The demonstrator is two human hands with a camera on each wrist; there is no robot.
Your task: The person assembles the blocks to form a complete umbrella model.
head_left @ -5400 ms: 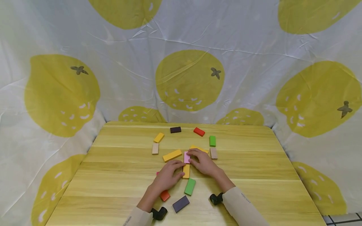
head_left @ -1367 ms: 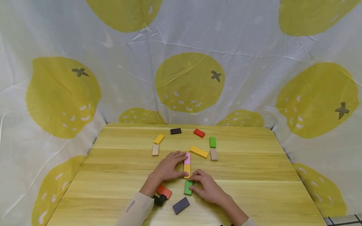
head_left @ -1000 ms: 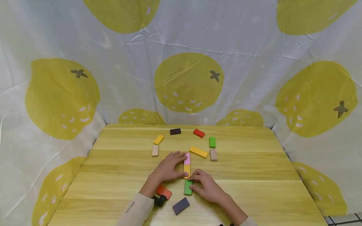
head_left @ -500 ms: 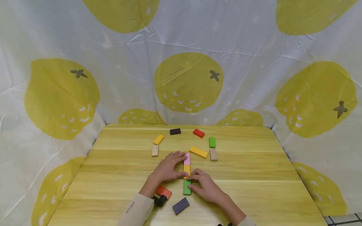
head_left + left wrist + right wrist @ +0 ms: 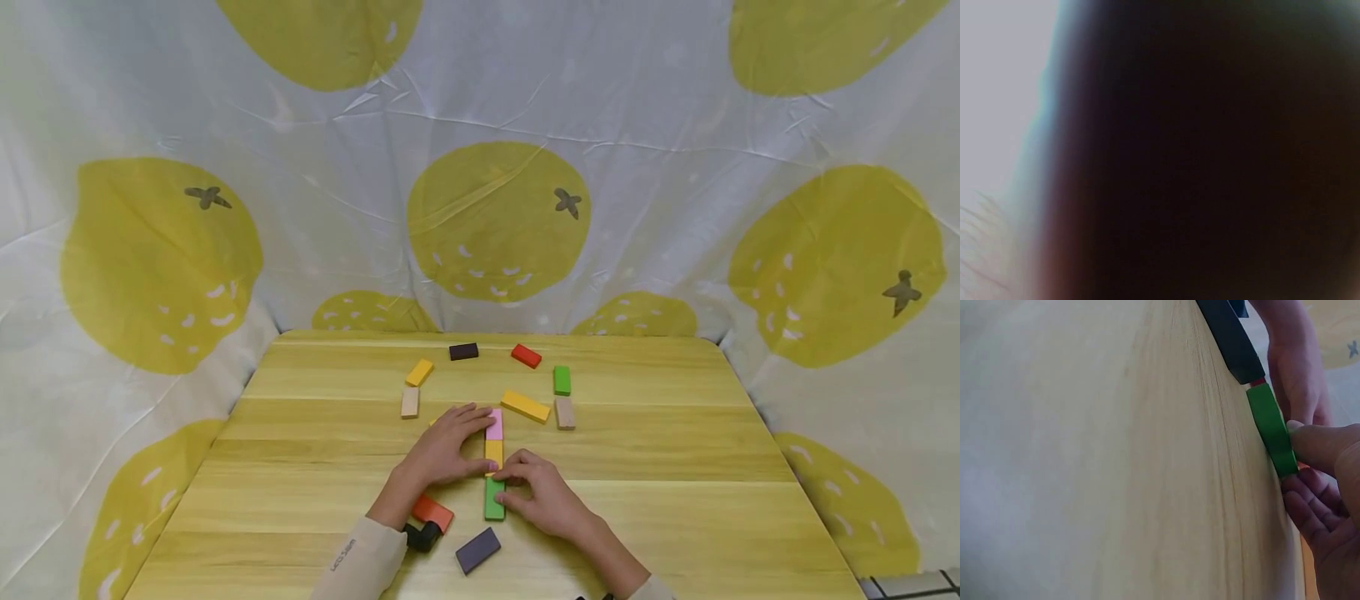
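My left hand (image 5: pixel 445 447) reaches over the column of blocks from the left. Its fingertips rest on a pink block (image 5: pixel 494 425) and its thumb touches the yellow block (image 5: pixel 492 454) just below. A green block (image 5: pixel 492 500) lies flat at the near end of that column, in line with it. My right hand (image 5: pixel 542 495) pinches the green block, its index finger at the far end and thumb on the right side. In the right wrist view the thumb lies against the green block (image 5: pixel 1270 428) with fingertips at its end. The left wrist view is dark and blurred.
A dark block (image 5: pixel 477 550) lies nearer me, and an orange-red block (image 5: pixel 433 512) sits partly behind the left wrist. Beyond, a long yellow block (image 5: pixel 525 406) and several others, including black (image 5: pixel 463 352) and red (image 5: pixel 527 356) ones, form a loose arc on the wooden table (image 5: pixel 660 433).
The right hand has gone from the pink block to the green one, which has turned straight and slid slightly left. The left hand has moved its fingertips up onto the pink block.
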